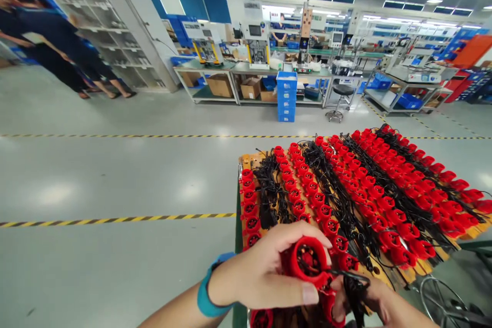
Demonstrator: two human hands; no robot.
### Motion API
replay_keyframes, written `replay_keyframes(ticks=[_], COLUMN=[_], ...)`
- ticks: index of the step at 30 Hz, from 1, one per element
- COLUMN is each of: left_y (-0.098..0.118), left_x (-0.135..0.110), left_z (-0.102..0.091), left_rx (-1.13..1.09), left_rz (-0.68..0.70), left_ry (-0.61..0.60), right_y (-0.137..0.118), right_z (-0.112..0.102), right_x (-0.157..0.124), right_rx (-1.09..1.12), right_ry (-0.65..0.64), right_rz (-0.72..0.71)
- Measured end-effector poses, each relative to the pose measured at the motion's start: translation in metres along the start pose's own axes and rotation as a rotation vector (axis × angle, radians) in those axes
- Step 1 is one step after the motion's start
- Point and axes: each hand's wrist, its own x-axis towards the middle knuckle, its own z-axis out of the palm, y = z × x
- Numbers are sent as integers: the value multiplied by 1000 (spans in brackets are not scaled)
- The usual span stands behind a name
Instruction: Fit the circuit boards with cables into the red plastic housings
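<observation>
My left hand (265, 266), with a teal band at the wrist, is wrapped round a red cylindrical housing (308, 259). Its open end faces me, showing dark and copper-coloured parts inside. A black cable (355, 289) runs from the housing to my right hand (384, 301), whose fingers close round the bundled cable just beside it. The right fingertips partly overlap another red part below. Beneath both hands, more red housings (299, 207) stand in rows on a wooden-topped table (251, 158), with black cables (271, 182) heaped between the rows.
Yellow-black floor tape (119, 219) crosses the grey floor on the left. Beyond the table stand stacked blue crates (287, 97), a stool (338, 97) and benches (238, 68) with machines. Two people (57, 36) are at far left near shelving. A wheel-shaped metal base (442, 294) is at lower right.
</observation>
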Motion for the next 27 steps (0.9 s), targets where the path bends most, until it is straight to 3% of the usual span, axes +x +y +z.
replay_keyframes(ticks=[3, 6, 10, 16, 21, 24, 27], left_y=[-6, -21, -33, -12, -5, -10, -15], left_x=[-15, -34, -63, -110, -158, -188, -218], left_z=[-15, -11, 17, 78, 122, 135, 132], left_rx=[74, 114, 110, 144, 181, 79, 11], left_rz=[-38, -126, -207, -375, -447, -453, -439], left_ry=[87, 197, 352, 613, 854, 937, 994], right_y=[20, 51, 71, 82, 87, 81, 70], right_z=[14, 17, 11, 1, 15, 29, 46], right_x=[13, 6, -16, -24, -24, -25, -18], right_rx=[80, 76, 40, -69, -52, 35, 46], right_ry=[-29, 15, 1, -202, -341, -406, -434], right_rz=[18, 33, 102, 17, 25, 62, 89])
